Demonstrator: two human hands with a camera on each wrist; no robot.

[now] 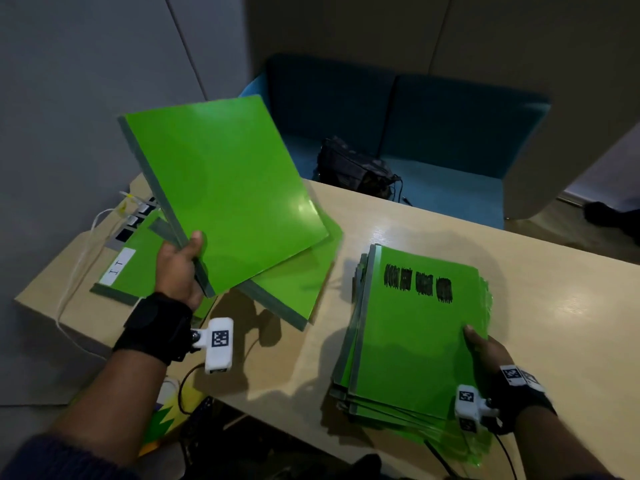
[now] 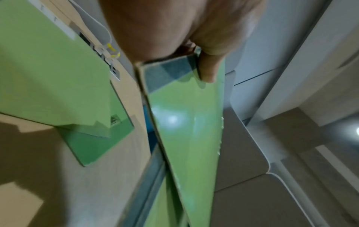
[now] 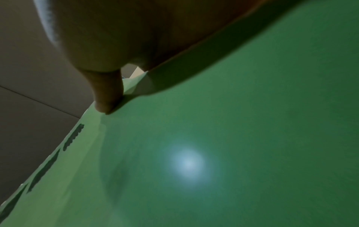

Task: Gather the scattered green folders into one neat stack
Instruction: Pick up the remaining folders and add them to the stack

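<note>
The left hand (image 1: 180, 268) is raised above the left part of the surface (image 1: 540, 306), forearm reaching in from the lower left with a black wrist strap and a white tagged camera block beneath it. Its thumb lies on top and its fingers curl underneath, pinching the near corner of a lifted folder (image 1: 221, 195) by the grey spine edge; the left wrist view shows the thumb pressed on the glossy green cover beside that grey strip. The lifted folder tilts up and away, clear of the surface, and a second green sheet fans out under it, seemingly held in the same grip. The right hand (image 1: 485, 348) rests at the near right edge of the stack (image 1: 412, 341), thumb laid flat on the top cover; the fingers go out of sight past the stack's edge, so whether they curl round it cannot be told. The stack sits on the right half of the surface, several green folders deep, grey spines to the left, its lower sheets splayed and uneven toward the near edge. Black scribbled marks cross the top cover near its far end. One more folder with a white label (image 1: 128, 268) lies flat at the left end of the surface, beside a white cable (image 1: 79, 258). Behind the surface stands a blue sofa (image 1: 450, 126) with a dark bag (image 1: 356, 168) on it.
</note>
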